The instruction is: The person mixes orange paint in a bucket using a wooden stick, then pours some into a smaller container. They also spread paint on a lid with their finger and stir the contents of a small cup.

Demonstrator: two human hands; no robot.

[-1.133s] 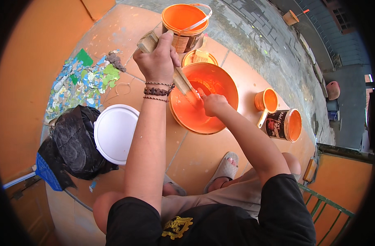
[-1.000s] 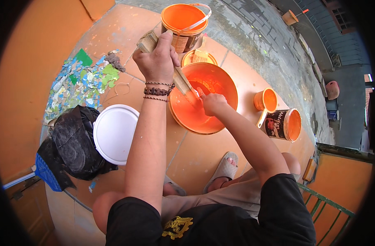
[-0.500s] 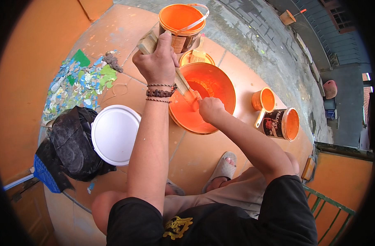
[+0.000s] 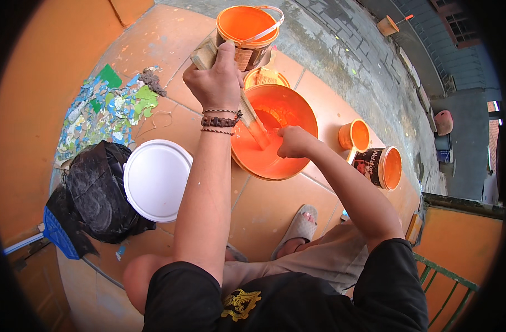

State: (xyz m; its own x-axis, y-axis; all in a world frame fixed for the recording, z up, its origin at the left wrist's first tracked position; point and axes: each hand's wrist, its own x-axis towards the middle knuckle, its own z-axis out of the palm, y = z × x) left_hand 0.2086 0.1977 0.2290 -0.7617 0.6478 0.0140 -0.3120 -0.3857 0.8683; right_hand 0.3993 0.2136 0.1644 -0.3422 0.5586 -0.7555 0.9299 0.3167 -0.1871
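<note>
My left hand (image 4: 215,83) is wrapped around a wooden stick (image 4: 252,119). The stick slants down into a wide basin (image 4: 314,113) of orange paint, its lower part coated orange. Over the right side of the basin is my right hand (image 4: 295,142), its fingers closed toward the paint, a little apart from the stick. Whether it holds something small is hidden. Just beyond my left hand stands an orange-stained bucket (image 4: 247,27) with a raised handle. A flat paintbrush (image 4: 266,77) rests on a round lid (image 4: 253,79) between bucket and basin.
To the right are an orange dipper (image 4: 354,135) and a paint can (image 4: 379,167) lying tilted. At left lie a white lid (image 4: 157,180), a black plastic bag (image 4: 98,191), a blue dustpan or broom head (image 4: 62,235) and paint flakes (image 4: 103,113). An orange wall (image 4: 40,83) borders the tiles.
My right hand has moved off the stick, slightly to the right, and now hovers apart from it. The left hand, still gripping the stick, has shifted a little to the right.
</note>
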